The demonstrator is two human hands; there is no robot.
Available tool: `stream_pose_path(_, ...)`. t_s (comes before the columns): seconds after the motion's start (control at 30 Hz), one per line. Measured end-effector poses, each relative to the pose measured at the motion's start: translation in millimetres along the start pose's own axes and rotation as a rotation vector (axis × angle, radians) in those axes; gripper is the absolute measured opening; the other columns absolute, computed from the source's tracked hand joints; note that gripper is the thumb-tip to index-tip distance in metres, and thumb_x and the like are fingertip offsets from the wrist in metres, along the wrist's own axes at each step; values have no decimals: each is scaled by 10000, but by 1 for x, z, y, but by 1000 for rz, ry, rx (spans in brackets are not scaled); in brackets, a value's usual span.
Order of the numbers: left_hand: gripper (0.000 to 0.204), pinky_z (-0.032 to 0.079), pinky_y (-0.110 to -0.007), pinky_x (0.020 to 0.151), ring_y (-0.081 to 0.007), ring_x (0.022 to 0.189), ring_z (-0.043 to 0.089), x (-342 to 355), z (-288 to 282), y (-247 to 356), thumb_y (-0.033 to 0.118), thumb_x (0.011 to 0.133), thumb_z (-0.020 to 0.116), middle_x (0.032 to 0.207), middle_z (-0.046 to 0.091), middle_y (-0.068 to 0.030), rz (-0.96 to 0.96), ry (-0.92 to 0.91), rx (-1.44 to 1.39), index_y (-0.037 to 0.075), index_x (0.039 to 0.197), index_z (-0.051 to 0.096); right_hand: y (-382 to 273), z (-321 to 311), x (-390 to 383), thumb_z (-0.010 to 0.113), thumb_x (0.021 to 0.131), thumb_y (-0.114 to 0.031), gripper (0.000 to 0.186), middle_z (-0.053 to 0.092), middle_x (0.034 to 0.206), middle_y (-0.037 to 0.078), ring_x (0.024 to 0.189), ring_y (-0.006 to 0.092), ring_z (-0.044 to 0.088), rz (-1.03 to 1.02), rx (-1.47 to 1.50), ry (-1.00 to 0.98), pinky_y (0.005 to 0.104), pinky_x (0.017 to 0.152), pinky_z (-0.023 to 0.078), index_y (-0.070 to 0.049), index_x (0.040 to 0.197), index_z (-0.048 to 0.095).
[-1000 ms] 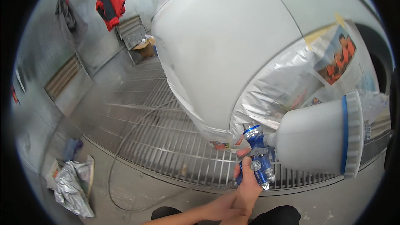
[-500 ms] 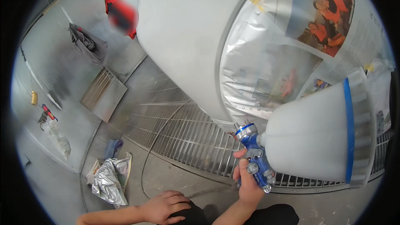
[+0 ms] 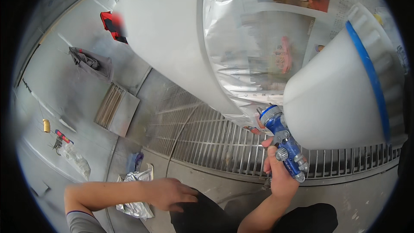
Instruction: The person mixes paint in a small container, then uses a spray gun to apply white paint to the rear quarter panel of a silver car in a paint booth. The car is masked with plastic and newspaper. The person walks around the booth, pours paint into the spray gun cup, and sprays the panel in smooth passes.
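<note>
My right hand (image 3: 282, 174) is wrapped round the handle of a blue spray gun (image 3: 276, 125), its nozzle tilted up and left. On the gun sits a large translucent white paint cup (image 3: 332, 99) with a blue band round its wide end. Just past the nozzle stands a light grey car body panel (image 3: 168, 21), its curved edge lined with masking newspaper (image 3: 280, 56). Resting on my dark-trousered knee, my left hand (image 3: 174, 194) is empty, its fingers stretched out.
Metal floor grating (image 3: 207, 142) runs beneath the panel. Crumpled silver foil (image 3: 136, 209) lies on the floor beyond my left forearm. Against the left wall hang a grey cloth bag (image 3: 92, 62), a yellow spool (image 3: 46, 125) and a plastic bag (image 3: 76, 159). A hose crosses the grating.
The spray gun and cup have shifted right and up in view, the cup tilting more. The panel sits further left. My left forearm reaches higher, the hand still on the knee.
</note>
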State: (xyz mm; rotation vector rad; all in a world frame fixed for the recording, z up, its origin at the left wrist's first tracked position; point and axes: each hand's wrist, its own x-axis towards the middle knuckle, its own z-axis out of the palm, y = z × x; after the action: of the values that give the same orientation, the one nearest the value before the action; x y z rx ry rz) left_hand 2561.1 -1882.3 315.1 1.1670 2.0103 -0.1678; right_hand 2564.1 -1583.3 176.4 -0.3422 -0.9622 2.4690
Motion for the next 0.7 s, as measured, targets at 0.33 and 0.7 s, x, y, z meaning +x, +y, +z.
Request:
stream_pose_path(0.33, 266, 492, -442, 1083, -260, 1083, 666, 58, -121, -5, 201, 859, 628, 1186, 675, -104, 204, 332, 972, 54, 1077, 673, -7, -1, 1, 772, 927, -43, 122, 703, 754, 47, 565, 87, 552, 6, -66, 10, 259, 510, 429, 51, 1004, 759)
stream_pose_path(0.7, 309, 485, -301, 681, -175, 918, 603, 69, -143, -15, 193, 873, 674, 1533, 544, -70, -108, 395, 1208, 140, 1177, 683, 4, -1, 1, 762, 953, -78, 118, 656, 721, 23, 545, 76, 527, 18, -150, -42, 255, 498, 402, 20, 1015, 743)
